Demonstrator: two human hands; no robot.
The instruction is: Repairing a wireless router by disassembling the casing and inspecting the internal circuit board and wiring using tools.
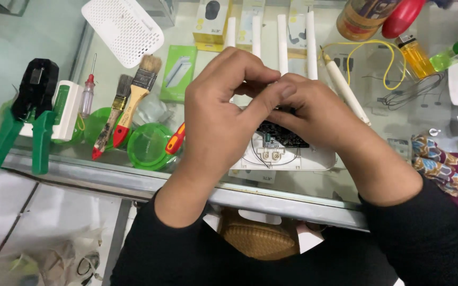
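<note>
Two hands meet over an opened white router (292,156) on the glass counter (107,175), and we take that router as our landmark. Its cover is off, showing a dark circuit board (282,139) inside, and four white antennas (282,37) stand up from its far edge. Our left hand (221,114) arches above the board with fingers curled down, its thumb pressed against our right hand (319,114), whose fingers pinch down at the board; what either grip closes on is hidden, so we cannot tell whether anything is held. Far left of the router lies a green-handled crimping tool (25,116). Beyond the router to the left rests a perforated white cover (123,29). Just left of the router sit green round lids (147,145), with two paintbrushes (131,100) leaning across them and a small red screwdriver (175,139) beside them. Right of the router lies a white pen-like tool (345,90), with a yellow wire (385,61) looping behind it.
</note>
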